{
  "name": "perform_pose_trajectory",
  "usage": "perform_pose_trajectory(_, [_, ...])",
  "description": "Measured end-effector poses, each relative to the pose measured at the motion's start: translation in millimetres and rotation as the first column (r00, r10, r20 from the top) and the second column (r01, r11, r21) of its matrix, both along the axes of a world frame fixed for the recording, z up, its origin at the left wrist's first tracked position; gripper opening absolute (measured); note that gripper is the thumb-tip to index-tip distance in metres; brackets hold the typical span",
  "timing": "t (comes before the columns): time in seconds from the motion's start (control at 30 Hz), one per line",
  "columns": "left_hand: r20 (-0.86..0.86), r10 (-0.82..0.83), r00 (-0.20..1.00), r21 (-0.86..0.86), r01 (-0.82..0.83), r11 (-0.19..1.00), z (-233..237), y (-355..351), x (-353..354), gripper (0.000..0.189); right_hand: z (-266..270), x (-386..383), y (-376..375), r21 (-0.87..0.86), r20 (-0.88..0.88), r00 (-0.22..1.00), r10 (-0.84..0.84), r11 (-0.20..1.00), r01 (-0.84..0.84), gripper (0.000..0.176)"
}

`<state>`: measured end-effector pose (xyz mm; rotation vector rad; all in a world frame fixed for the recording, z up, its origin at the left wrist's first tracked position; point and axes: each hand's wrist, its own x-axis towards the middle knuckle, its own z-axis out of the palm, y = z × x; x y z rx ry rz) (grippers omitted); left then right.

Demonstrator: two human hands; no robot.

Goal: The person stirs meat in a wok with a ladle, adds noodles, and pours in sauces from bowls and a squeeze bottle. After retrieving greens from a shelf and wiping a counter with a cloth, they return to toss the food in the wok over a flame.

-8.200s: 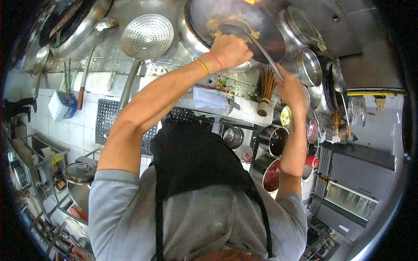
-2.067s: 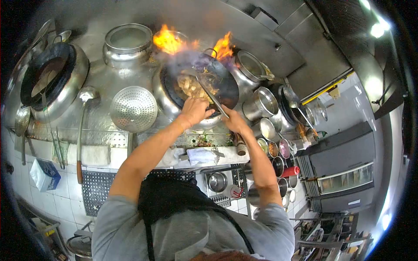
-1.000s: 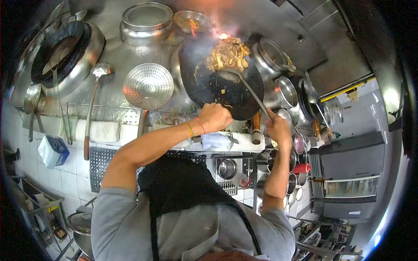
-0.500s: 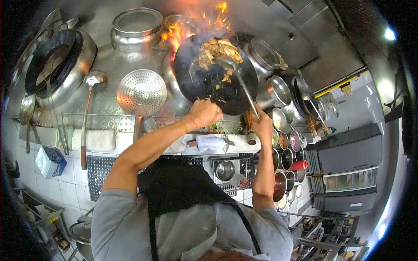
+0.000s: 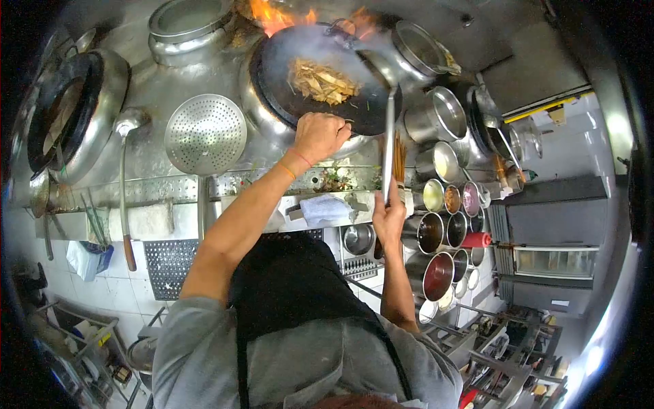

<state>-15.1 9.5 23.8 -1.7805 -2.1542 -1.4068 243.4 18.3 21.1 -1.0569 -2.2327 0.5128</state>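
Observation:
A dark wok sits over the burner with browned, sliced food gathered in its middle and smoke rising from it. My left hand is closed at the wok's near edge, gripping it there; the exact hold is hidden under my fingers. My right hand is wrapped round the long metal handle of a ladle. This handle points up and away past the wok's right side, and its head is hard to make out. Flames burn behind the wok's far rim.
A perforated skimmer and another ladle lie left on the steel counter. A second wok stands far left. Metal pots and several seasoning containers line the right. A folded cloth lies on the front ledge.
The ladle has come out of the food and stands more upright at the wok's right. The food has slid into a compact heap, the wok sits lower on the burner, and the flames are smaller.

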Motion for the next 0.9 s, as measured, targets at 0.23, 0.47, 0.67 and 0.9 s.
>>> perform_pose_trajectory(0.23, [0.006, 0.086, 0.996, -0.089, -0.085, 0.992, -4.9, 2.3, 5.4, 0.035, -29.8, 3.1, 28.5, -0.313, 0.139, 0.99, -0.003, 0.949, 0.047, 0.047])
perform_pose_trajectory(0.47, [-0.051, 0.142, 0.989, -0.129, -0.147, 0.981, -9.6, 8.7, 6.5, 0.032, -43.7, 13.8, 27.4, -0.158, -0.27, 0.962, 0.05, 0.983, -0.096, 0.049])
perform_pose_trajectory(0.67, [-0.101, 0.142, 0.985, -0.214, -0.161, 0.964, -11.3, 13.1, 9.3, 0.034, -43.9, 13.2, 50.6, -0.407, -0.103, 0.993, 0.061, 0.908, -0.098, 0.051])
perform_pose_trajectory(0.9, [-0.113, 0.077, 0.991, -0.269, -0.105, 0.958, 60.9, -22.9, 62.7, 0.03, 27.9, 46.2, 107.7, -0.174, -0.205, 0.946, -0.252, 0.96, 0.218, 0.051])
